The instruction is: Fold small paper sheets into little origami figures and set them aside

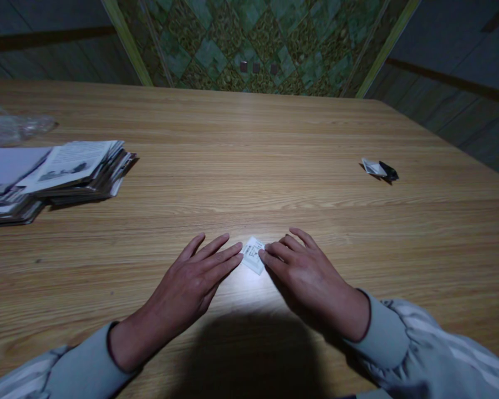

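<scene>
A small square of folded white paper [253, 256] with dark print lies flat on the wooden table in front of me, turned so a corner points away. My left hand [195, 273] reaches in from the left, fingers stretched out, its fingertips touching the paper's left edge. From the other side my right hand [303, 271] rests its index fingertip on the right edge of the paper, with the other fingers slightly bent and spread. Both thumbs are largely hidden beneath the hands.
Stacks of printed sheets [81, 166] lie at the left, with a clear plastic bag [16, 127] behind them. Farther right sits a small folded paper piece [379, 169], white and black. The wooden table [241, 149] reaches back toward a green patterned wall [253, 44].
</scene>
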